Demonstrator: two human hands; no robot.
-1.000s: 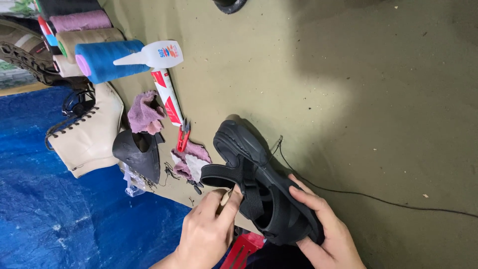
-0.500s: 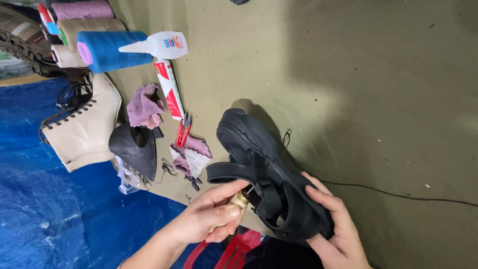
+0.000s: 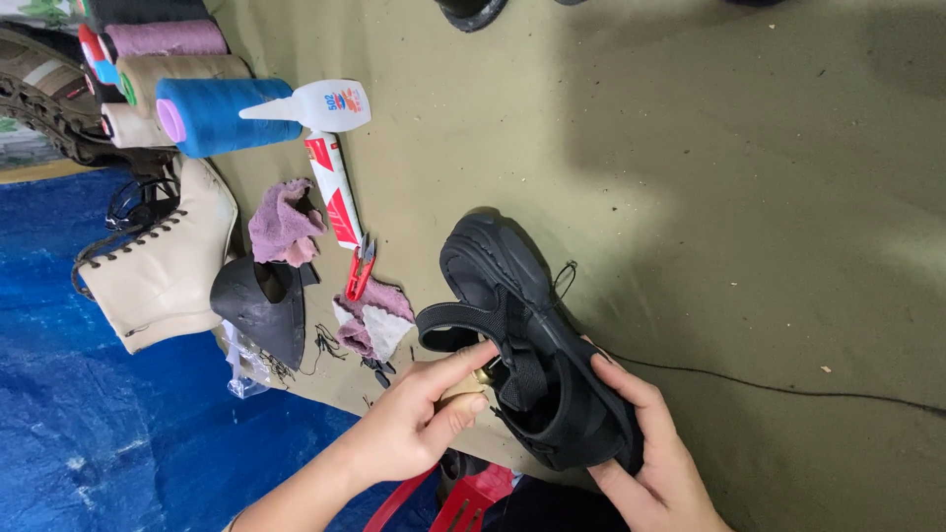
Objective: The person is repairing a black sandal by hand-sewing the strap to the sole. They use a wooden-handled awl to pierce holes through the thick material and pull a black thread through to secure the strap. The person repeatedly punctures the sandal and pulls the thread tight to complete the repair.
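Observation:
A black strapped sandal-type shoe (image 3: 522, 335) lies tilted over the olive floor mat, its toe pointing up and away. My right hand (image 3: 655, 463) cups its heel and side from below. My left hand (image 3: 419, 419) grips a small wooden-handled tool with a brass collar (image 3: 471, 386), whose tip is pressed in at the shoe's strap near the opening. A thin black thread (image 3: 769, 379) trails from the shoe to the right across the mat.
To the left lie a cream lace-up boot (image 3: 163, 271), a black leather piece (image 3: 258, 305), pink rags (image 3: 286, 222), red snips (image 3: 362, 264), a glue tube (image 3: 333, 187), a white glue bottle (image 3: 315, 103) and several thread cones (image 3: 217, 116). Blue tarp (image 3: 89, 424) covers the lower left.
The view has shifted, so the shoe sits slightly higher and more to the right. My left hand has closed more firmly on the tool at the strap; my right hand still holds the shoe.

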